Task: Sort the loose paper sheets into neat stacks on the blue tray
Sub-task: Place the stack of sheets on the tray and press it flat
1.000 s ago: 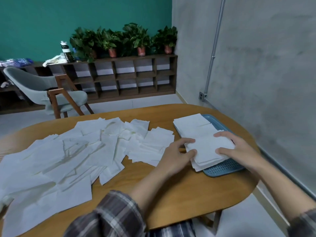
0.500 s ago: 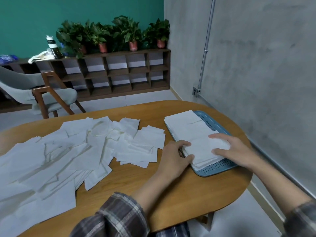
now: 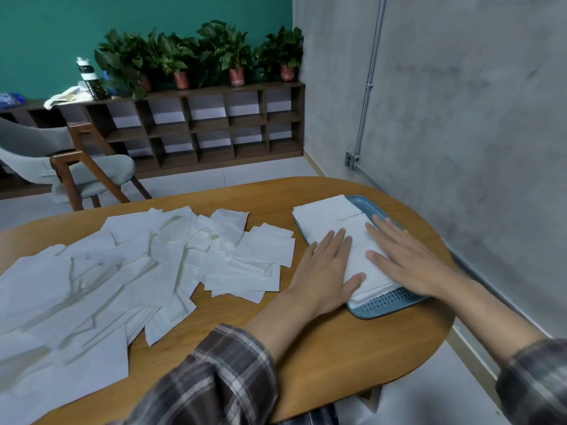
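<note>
A blue perforated tray [image 3: 387, 304] lies at the right end of the wooden table, mostly covered by white paper. A near stack of sheets [image 3: 362, 265] and a far stack [image 3: 325, 211] sit on it. My left hand [image 3: 326, 265] lies flat with straight fingers on the near stack's left side. My right hand [image 3: 405, 256] presses flat on its right side. Loose white paper sheets [image 3: 132, 265] spread in a wide untidy heap over the table's left and middle.
The oval wooden table [image 3: 337, 348] ends close to a grey concrete wall on the right. Behind it stand a grey chair with wooden legs [image 3: 76, 176] and a low shelf unit [image 3: 199, 127] carrying potted plants and a bottle.
Both hands went from curled fingers gripping the edges of the near stack to lying flat on top of it, fingers straight.
</note>
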Demonstrator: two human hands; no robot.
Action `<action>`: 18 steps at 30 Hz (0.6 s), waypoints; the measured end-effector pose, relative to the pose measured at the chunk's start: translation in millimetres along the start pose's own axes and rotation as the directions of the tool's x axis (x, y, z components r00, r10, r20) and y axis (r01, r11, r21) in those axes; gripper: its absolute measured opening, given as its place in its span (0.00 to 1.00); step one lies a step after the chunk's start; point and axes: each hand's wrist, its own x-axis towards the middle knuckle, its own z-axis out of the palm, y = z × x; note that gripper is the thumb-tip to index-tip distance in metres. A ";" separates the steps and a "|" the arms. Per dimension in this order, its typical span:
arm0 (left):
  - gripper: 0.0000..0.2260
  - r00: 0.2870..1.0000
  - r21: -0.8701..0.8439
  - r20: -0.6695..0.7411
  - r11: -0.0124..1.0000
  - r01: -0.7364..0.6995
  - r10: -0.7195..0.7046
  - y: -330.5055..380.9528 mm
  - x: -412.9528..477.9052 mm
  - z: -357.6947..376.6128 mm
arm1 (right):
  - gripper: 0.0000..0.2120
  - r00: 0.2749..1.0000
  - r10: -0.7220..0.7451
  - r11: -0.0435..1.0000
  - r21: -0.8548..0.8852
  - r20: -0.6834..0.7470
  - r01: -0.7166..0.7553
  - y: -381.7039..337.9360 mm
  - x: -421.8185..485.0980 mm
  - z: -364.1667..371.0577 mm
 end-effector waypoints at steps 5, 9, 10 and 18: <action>0.35 0.988 -0.003 0.143 0.998 0.062 -0.061 -2.1 -2.3 14.1 | 0.33 0.990 0.007 0.998 -0.057 0.138 0.000 1.9 9.6 12.9; 0.34 0.988 -0.027 0.141 0.997 0.075 -0.070 -1.9 -3.0 22.7 | 0.33 0.992 0.007 0.999 -0.039 0.127 -0.002 3.6 8.9 22.6; 0.34 0.987 -0.025 0.145 0.997 0.077 -0.072 -2.0 -2.7 23.6 | 0.33 0.992 0.010 0.999 -0.043 0.126 -0.004 3.3 8.9 23.6; 0.35 0.979 -0.062 0.196 0.995 0.078 -0.064 -3.6 -1.3 16.2 | 0.33 0.989 0.032 0.997 -0.076 0.147 -0.021 -0.6 9.0 15.7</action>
